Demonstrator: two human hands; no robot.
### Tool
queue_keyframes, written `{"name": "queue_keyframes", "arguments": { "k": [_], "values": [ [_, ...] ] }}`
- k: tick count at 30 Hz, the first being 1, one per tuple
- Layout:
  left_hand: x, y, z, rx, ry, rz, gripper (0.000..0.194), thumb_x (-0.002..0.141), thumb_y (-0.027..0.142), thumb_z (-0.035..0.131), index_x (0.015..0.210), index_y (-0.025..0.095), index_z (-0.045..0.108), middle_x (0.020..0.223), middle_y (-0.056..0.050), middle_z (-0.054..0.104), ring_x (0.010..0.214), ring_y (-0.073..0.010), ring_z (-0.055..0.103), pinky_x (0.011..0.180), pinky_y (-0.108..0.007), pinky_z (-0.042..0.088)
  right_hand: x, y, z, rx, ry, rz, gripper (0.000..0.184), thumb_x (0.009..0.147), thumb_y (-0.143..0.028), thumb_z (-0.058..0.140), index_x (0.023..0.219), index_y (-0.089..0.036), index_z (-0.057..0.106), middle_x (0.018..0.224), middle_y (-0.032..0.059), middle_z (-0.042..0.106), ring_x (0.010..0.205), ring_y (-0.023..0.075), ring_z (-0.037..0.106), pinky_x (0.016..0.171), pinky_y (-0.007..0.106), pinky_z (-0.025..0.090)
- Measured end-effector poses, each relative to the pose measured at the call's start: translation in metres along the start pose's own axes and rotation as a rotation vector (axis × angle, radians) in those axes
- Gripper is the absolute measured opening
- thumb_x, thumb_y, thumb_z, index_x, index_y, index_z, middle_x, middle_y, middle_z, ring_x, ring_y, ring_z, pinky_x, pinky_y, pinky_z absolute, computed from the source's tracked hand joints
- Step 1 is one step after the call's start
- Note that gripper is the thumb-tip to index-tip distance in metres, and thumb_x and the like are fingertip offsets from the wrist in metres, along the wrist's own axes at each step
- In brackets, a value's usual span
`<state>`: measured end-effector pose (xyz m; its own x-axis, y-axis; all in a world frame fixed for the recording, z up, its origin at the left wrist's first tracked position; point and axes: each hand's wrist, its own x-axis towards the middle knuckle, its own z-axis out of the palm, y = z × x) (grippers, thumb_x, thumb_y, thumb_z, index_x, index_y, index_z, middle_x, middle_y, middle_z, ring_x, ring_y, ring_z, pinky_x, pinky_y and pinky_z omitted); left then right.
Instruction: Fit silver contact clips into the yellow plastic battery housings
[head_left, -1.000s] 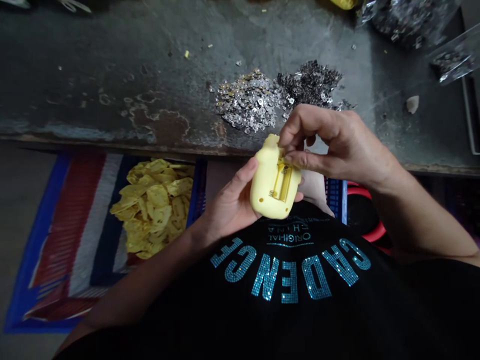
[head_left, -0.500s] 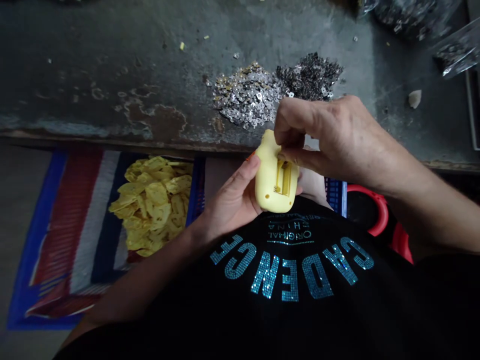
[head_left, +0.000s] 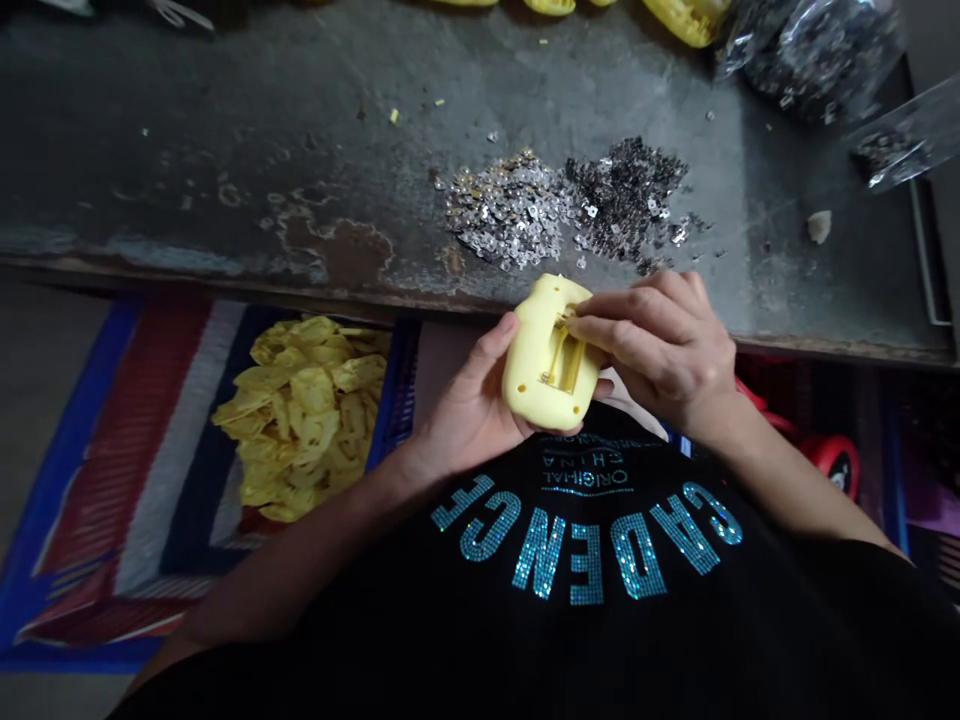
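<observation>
My left hand [head_left: 476, 395] is closed round a pale yellow plastic casing [head_left: 536, 385], thumb along its left edge, over my lap in front of the bench. The casing's open battery compartment faces up, with a coil spring at its lower end and small holes near the corners. My right hand [head_left: 660, 345] has its fingertips together at the compartment's upper end; whatever they pinch is hidden. Just beyond, on the bench, lie a pile of silvery metal contact plates [head_left: 510, 210] and a darker pile of small metal contacts [head_left: 630, 195].
The worn metal bench [head_left: 262, 120] has its front edge just past my hands. Clear bags of metal parts [head_left: 825, 60] lie at the back right. Yellow shells [head_left: 682, 18] show at the far edge. Left below, a blue basket [head_left: 45, 520] holds yellow plastic pieces [head_left: 307, 410].
My right hand has lowered and turned, its fingertips now pressing into the compartment's upper end. The casing remains in my left hand, slightly tilted. The view has shifted, showing more of the bench's far side.
</observation>
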<state>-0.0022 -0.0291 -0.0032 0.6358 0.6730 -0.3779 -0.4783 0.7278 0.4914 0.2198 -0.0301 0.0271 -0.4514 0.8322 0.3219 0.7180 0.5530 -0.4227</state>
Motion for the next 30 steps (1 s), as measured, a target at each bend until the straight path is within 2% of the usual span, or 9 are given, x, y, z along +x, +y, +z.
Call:
{"name": "queue_keyframes", "arguments": {
  "k": [6,8,11,13,17,19,22,25,30],
  "values": [
    [-0.004,-0.004,0.003,0.056,-0.011,0.029,0.079,0.090,0.073,0.081,0.150,0.023,0.066,0.130,-0.016,0.082,0.124,-0.0479,0.079,0.061,-0.040,0.071,-0.002,0.000,-0.006,0.210,0.085,0.040,0.023,0.112,-0.038,0.061,0.121,-0.034,0.081,0.124,0.0054,0.082,0.109,0.0282,0.071,0.098,0.052,0.054],
    [-0.006,-0.006,0.006,0.071,0.025,0.092,0.071,0.090,0.068,0.085,0.143,0.024,0.069,0.129,-0.014,0.083,0.126,-0.0452,0.079,0.068,-0.040,0.072,0.004,0.005,-0.009,0.329,0.091,0.081,0.023,0.109,-0.042,0.067,0.124,-0.030,0.079,0.128,0.0072,0.080,0.117,0.0279,0.071,0.101,0.049,0.058],
    [-0.008,-0.009,0.009,0.119,0.111,0.220,0.058,0.089,0.056,0.092,0.135,0.027,0.072,0.130,-0.008,0.083,0.126,-0.0376,0.080,0.081,-0.038,0.073,0.014,0.013,-0.011,0.451,0.012,0.112,0.041,0.101,-0.047,0.076,0.136,-0.024,0.074,0.134,0.0088,0.076,0.121,0.0268,0.071,0.098,0.043,0.061],
    [-0.009,-0.011,0.009,0.169,0.153,0.263,0.059,0.087,0.052,0.095,0.135,0.027,0.071,0.128,-0.006,0.084,0.118,-0.0328,0.082,0.085,-0.037,0.072,0.019,0.016,-0.011,0.488,-0.032,0.094,0.047,0.098,-0.045,0.078,0.139,-0.022,0.070,0.134,0.0090,0.075,0.118,0.0252,0.071,0.097,0.041,0.062],
    [-0.012,-0.012,0.007,0.265,0.201,0.307,0.063,0.083,0.052,0.099,0.131,0.024,0.069,0.111,-0.005,0.086,0.085,-0.0236,0.084,0.067,-0.028,0.067,0.024,0.015,-0.003,0.505,-0.018,0.033,0.044,0.094,-0.041,0.079,0.131,-0.020,0.068,0.130,0.0087,0.073,0.113,0.0242,0.069,0.099,0.043,0.062],
    [-0.012,-0.012,0.006,0.285,0.215,0.332,0.061,0.083,0.052,0.099,0.127,0.023,0.070,0.101,-0.004,0.086,0.079,-0.0215,0.083,0.063,-0.026,0.065,0.024,0.014,0.003,0.509,0.022,0.041,0.040,0.091,-0.041,0.079,0.125,-0.022,0.067,0.125,0.0071,0.072,0.110,0.0235,0.067,0.097,0.042,0.062],
    [-0.014,-0.013,0.003,0.316,0.258,0.357,0.057,0.084,0.055,0.097,0.122,0.020,0.074,0.097,-0.006,0.086,0.082,-0.0216,0.083,0.067,-0.026,0.065,0.022,0.010,0.012,0.488,0.103,0.074,0.037,0.089,-0.037,0.077,0.122,-0.025,0.065,0.120,0.0058,0.070,0.107,0.0237,0.066,0.089,0.040,0.061],
    [-0.015,-0.018,-0.004,0.366,0.331,0.383,0.054,0.087,0.058,0.094,0.122,0.019,0.079,0.106,-0.008,0.087,0.090,-0.0231,0.083,0.075,-0.028,0.066,0.021,0.008,0.017,0.466,0.154,0.078,0.037,0.087,-0.034,0.075,0.122,-0.027,0.063,0.119,0.0066,0.069,0.108,0.0245,0.065,0.080,0.037,0.059],
    [-0.017,-0.022,-0.021,0.419,0.374,0.428,0.053,0.091,0.059,0.090,0.125,0.018,0.084,0.116,-0.011,0.088,0.102,-0.0252,0.083,0.090,-0.031,0.066,0.028,0.009,0.021,0.492,0.214,0.038,0.038,0.086,-0.026,0.075,0.122,-0.027,0.063,0.118,0.0057,0.067,0.105,0.0221,0.064,0.079,0.035,0.060]
  ]
}}
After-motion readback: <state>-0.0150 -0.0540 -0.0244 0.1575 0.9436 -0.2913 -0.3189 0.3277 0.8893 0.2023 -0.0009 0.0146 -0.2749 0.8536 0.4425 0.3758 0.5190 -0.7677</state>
